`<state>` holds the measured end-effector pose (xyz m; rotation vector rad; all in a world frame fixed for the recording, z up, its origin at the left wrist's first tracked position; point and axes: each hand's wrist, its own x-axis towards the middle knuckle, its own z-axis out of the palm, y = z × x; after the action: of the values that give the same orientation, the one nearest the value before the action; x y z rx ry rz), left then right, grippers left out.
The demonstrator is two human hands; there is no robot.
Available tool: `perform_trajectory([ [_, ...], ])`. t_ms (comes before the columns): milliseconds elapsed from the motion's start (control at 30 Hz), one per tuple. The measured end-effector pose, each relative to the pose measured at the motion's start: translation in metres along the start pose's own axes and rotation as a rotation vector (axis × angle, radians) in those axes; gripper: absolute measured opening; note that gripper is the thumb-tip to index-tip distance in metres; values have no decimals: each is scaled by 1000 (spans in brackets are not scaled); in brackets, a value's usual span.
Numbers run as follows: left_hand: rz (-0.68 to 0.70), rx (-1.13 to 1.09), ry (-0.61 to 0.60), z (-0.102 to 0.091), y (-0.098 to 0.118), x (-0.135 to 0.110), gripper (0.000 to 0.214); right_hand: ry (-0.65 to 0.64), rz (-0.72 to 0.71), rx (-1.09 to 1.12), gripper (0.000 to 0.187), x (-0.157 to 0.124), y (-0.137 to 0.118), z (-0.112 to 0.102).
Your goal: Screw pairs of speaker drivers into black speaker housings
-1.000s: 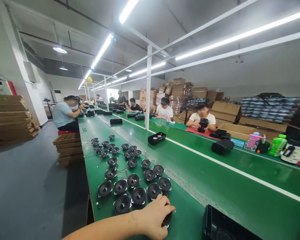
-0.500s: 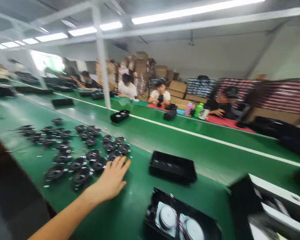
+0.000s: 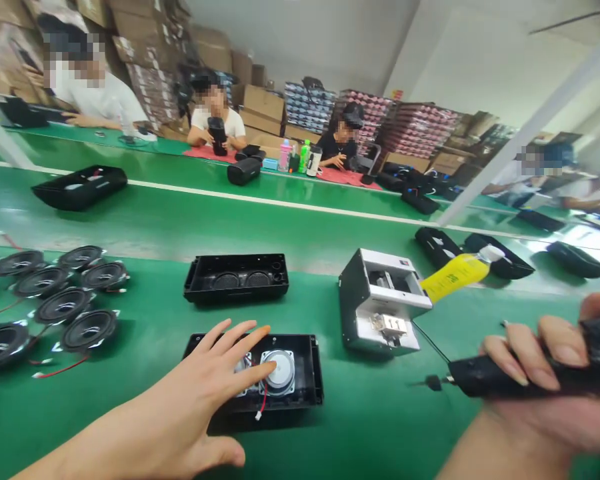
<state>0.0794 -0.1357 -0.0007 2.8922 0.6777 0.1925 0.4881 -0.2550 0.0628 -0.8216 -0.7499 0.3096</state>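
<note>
The left hand (image 3: 210, 383), fingers spread in a wide grip with nothing held, is over a black rectangular plastic speaker housing (image 3: 305, 387) toward the near edge of the green counter (image 3: 150, 327); whether the fingertips touch it, I cannot tell. Inside sit two silver-white round-backed drivers (image 3: 280, 375), one partly hidden by fingers. The right hand (image 3: 545, 417) has its grip closed around a black cylindrical power screwdriver (image 3: 473, 380), bit pointing left. A second black plastic housing (image 3: 237, 295) and a boxy silver-and-black machine (image 3: 350, 307) stand near the counter's far edge. Round black cone speakers (image 3: 63, 305) lie left of both housings.
</note>
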Motion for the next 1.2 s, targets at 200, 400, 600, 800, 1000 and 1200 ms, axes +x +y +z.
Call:
perform_trajectory([
  [200, 70, 42, 46, 20, -11, 13, 85, -87, -142, -24, 58, 13, 2, 39],
  [400, 43, 70, 154, 37, -8, 16, 69, -101, -241, -27, 51, 16, 23, 46],
  [600, 86, 0, 146, 45, 0, 34, 70, -117, -344, -67, 48, 16, 42, 48],
  [800, 99, -27, 150, 46, -1, 37, 71, -83, -289, -120, 48, 18, 52, 48],
  [1000, 130, -45, 163, 47, -1, 38, 70, -108, -258, -80, 51, 21, 59, 48],
  [1200, 124, -50, 175, 47, 0, 40, 71, -110, -253, -110, 50, 23, 64, 46],
])
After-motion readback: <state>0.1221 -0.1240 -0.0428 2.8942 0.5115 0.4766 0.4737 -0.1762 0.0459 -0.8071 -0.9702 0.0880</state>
